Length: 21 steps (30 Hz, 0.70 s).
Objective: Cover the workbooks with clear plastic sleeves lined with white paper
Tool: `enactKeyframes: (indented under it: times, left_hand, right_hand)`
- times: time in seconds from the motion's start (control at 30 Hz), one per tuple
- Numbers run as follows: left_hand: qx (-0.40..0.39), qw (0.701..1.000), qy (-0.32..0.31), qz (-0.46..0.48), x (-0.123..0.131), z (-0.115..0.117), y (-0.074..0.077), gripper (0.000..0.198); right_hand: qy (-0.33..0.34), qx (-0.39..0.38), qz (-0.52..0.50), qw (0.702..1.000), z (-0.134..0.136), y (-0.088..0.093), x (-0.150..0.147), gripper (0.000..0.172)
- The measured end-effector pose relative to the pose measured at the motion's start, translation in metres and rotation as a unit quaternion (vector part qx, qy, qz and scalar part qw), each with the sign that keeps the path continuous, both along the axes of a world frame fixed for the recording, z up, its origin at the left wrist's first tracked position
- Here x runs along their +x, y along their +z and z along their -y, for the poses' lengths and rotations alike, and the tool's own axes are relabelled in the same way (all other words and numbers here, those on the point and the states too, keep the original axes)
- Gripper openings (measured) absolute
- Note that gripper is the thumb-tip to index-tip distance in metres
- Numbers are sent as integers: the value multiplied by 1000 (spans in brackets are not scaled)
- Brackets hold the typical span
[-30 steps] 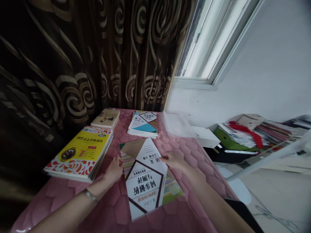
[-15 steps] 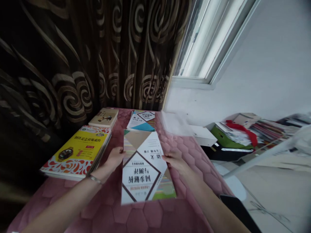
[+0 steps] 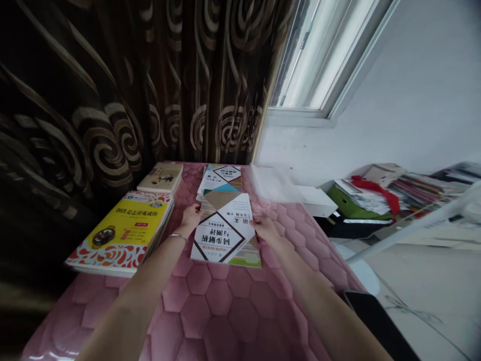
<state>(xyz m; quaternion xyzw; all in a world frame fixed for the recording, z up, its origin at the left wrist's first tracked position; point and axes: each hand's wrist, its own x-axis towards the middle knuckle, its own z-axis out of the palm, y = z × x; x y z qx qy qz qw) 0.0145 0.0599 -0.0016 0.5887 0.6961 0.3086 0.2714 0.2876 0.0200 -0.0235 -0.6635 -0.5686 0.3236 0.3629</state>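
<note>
A white workbook (image 3: 225,231) with a dark diamond outline and striped corners lies on the pink quilted tabletop (image 3: 210,316), its print upside down to me. My left hand (image 3: 191,218) grips its left edge, fingers closed. On the opposite edge my right hand (image 3: 265,228) is closed in the same way. The workbook's far end overlaps a similar workbook with a blue corner (image 3: 225,176). To the left is a stack topped by a yellow book (image 3: 126,225) with a red and white pattern. Behind that sits a smaller tan book (image 3: 161,178).
A blurred white pile (image 3: 272,183) lies at the table's far right. Beyond it are a white box (image 3: 318,201), a green bag (image 3: 338,200) with papers, and piled books (image 3: 424,188). A black flat object (image 3: 376,321) is at the right edge. A dark curtain (image 3: 210,90) hangs behind.
Both hands have moved the workbook away from me and lowered it, so it now overlaps the workbook behind. The view has shifted slightly.
</note>
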Motion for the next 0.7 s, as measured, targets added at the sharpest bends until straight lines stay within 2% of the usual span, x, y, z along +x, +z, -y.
enactKeyframes:
  times: [0.13, 0.27, 0.43, 0.6, 0.7]
  left_hand:
    - [9, 1000, 8, -4, 1, -5, -3, 27]
    - [29, 999, 12, -16, 4, -5, -10, 28]
    - [74, 996, 9, -44, 9, -4, -18, 24]
    - [116, 991, -8, -67, 12, -3, -24, 20]
    - [135, 988, -21, -76, 12, -4, -26, 23]
  right_hand:
    - [-15, -5, 64, 998, -3, 4, -3, 34]
    - [-14, -5, 124, 992, -2, 8, -7, 46]
    - [5, 3, 196, 981, 5, 8, -14, 46]
    - [25, -27, 335, 942, 14, 10, -20, 54]
    - [22, -26, 360, 932, 14, 11, -21, 55]
